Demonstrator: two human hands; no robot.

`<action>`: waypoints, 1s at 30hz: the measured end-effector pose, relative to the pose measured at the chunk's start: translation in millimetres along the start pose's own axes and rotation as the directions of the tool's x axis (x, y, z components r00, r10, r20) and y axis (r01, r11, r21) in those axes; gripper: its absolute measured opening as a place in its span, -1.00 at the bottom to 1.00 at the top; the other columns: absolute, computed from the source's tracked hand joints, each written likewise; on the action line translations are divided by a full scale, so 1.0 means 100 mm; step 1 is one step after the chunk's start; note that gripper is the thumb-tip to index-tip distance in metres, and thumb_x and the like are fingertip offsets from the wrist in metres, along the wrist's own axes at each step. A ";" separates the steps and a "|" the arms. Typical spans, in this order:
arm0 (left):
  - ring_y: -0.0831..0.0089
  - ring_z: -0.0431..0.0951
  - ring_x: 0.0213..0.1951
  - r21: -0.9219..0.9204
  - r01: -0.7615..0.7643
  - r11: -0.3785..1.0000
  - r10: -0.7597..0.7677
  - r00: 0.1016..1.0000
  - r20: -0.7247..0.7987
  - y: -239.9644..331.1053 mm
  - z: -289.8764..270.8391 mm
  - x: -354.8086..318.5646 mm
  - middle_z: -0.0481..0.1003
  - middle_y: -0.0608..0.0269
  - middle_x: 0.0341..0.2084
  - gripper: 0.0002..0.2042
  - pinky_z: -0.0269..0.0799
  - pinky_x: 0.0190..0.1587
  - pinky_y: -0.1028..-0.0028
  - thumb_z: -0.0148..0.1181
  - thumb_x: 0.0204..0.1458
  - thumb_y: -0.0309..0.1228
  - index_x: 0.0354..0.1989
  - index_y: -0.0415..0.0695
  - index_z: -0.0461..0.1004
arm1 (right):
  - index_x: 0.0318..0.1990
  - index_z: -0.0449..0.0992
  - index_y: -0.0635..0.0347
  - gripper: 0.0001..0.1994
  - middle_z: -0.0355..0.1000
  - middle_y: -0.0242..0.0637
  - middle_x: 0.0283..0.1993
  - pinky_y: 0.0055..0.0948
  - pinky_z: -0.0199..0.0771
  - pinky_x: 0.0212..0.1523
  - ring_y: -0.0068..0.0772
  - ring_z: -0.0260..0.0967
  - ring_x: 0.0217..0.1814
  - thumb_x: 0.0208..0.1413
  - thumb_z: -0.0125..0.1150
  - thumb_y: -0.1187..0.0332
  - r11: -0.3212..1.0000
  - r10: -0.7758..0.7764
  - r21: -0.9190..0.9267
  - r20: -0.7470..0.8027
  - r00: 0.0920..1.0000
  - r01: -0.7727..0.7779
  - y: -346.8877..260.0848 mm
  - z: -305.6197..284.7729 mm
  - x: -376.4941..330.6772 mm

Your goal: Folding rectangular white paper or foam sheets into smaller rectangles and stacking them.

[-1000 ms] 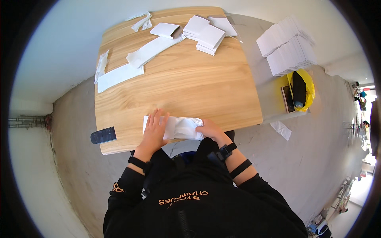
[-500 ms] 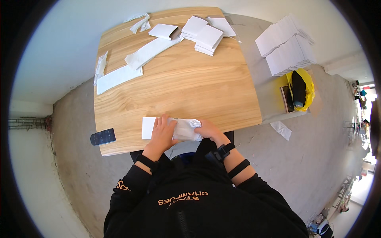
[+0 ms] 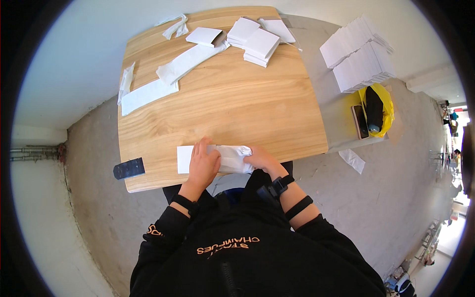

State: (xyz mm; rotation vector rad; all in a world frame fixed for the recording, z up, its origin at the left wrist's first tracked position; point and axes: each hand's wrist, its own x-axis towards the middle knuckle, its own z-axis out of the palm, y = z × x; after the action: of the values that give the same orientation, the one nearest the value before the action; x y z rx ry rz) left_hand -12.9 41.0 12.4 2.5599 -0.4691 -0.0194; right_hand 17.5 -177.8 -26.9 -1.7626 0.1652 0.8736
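Observation:
Near the front edge of the wooden table [image 3: 227, 114] lies a flat white box [image 3: 183, 160]. Its left end is bare, and a thin translucent plastic bag [image 3: 231, 158] covers its right part. My left hand [image 3: 202, 164] lies across the middle, its fingers over the far edge and thumb toward the near side, gripping the box at the bag's edge. At the right end, my right hand [image 3: 263, 159] is closed on the bunched plastic, fingertips partly hidden.
A dark phone-like device [image 3: 129, 169] sits at the front left corner. White sleeves [image 3: 149, 97], crumpled plastic [image 3: 176, 27] and white boxes [image 3: 260, 43] lie farther back. Right of the table are white stacks [image 3: 363, 68], a yellow bag [image 3: 385, 111] and a phone [image 3: 360, 122].
My left hand's fingers have drawn closer together on the box. The box and my right hand have hardly moved; the whole view has shifted slightly.

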 end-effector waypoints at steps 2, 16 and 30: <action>-0.11 0.18 0.21 0.189 -0.024 0.982 0.021 1.000 0.015 0.02 0.02 0.00 0.25 -0.15 0.07 -0.79 0.11 0.26 0.04 0.30 -0.17 -0.42 -0.34 -0.19 0.50 | -0.04 0.51 0.19 -0.58 0.51 -0.18 -0.40 -0.40 0.42 -0.53 -0.37 0.44 -0.49 -0.17 0.08 0.48 1.000 -0.015 0.002 0.000 1.000 0.015 0.02 0.00 0.01; -0.06 0.11 0.27 0.274 0.079 0.958 -0.117 0.985 0.128 -0.27 -0.24 -0.21 0.20 -0.06 0.14 0.01 0.01 0.31 0.06 0.49 -0.50 -0.34 0.28 -0.19 0.08 | -0.01 0.48 0.22 -0.58 0.50 -0.30 -0.30 -0.45 0.41 -0.40 -0.48 0.40 -0.37 -0.14 0.13 0.48 0.999 -0.040 -0.033 0.022 0.999 0.041 -0.02 -0.01 -0.02; -0.04 0.19 0.19 0.136 0.058 0.989 -0.060 0.998 0.006 -0.11 -0.23 -0.19 0.22 0.00 0.08 -0.15 -0.01 0.29 -0.04 0.47 -0.48 -0.38 0.15 -0.13 0.20 | 0.02 0.45 0.27 -0.56 0.49 -0.26 -0.23 -0.46 0.41 -0.33 -0.45 0.42 -0.30 -0.11 0.14 0.46 0.986 -0.027 0.167 0.099 0.995 0.011 0.09 -0.04 0.06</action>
State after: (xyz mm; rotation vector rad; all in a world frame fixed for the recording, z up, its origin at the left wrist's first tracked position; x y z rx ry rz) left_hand -24.5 67.3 25.0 2.7078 -0.4114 -0.0227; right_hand 19.1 -182.9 -37.0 -1.5589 0.1505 0.9067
